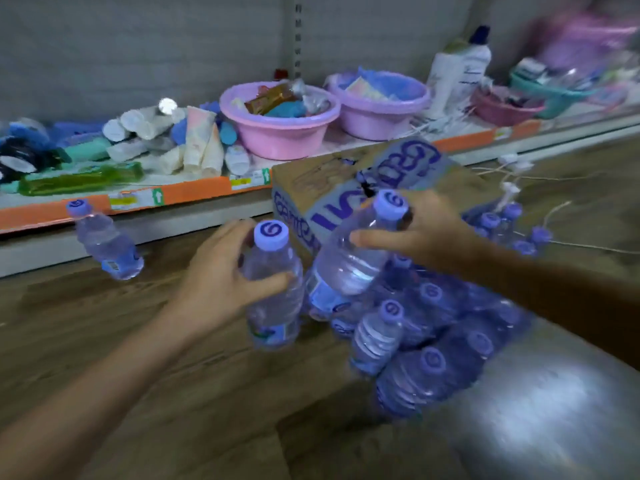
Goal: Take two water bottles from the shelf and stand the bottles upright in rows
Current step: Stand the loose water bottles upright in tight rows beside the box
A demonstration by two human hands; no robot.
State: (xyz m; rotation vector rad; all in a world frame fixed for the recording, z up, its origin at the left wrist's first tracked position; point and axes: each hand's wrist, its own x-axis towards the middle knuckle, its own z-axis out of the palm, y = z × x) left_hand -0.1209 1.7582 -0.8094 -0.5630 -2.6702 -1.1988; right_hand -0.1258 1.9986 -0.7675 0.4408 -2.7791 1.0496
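Head view: our left hand (pixel 221 285) has its grip closed around a clear plastic purple-capped water bottle (pixel 273 292); our right hand (pixel 426 233) grips a second, tilted bottle (pixel 349 258), both held above the wooden floor (pixel 173 393).

You are crouched low in a small shop, facing the bottom retail shelf (pixel 194 199), whose orange edge strip carries yellow price tags (pixel 120 201) and a slotted metal upright (pixel 298 36) rises against the back panel. Toiletry tubes (pixel 197 143), lotion bottles (pixel 460 67) and pink plastic basins (pixel 280 133) of small goods crowd that shelf. On the wood-pattern floor (pixel 173 393) sit a printed cardboard carton (pixel 363 181) and many purple-capped water bottles (pixel 429 327).
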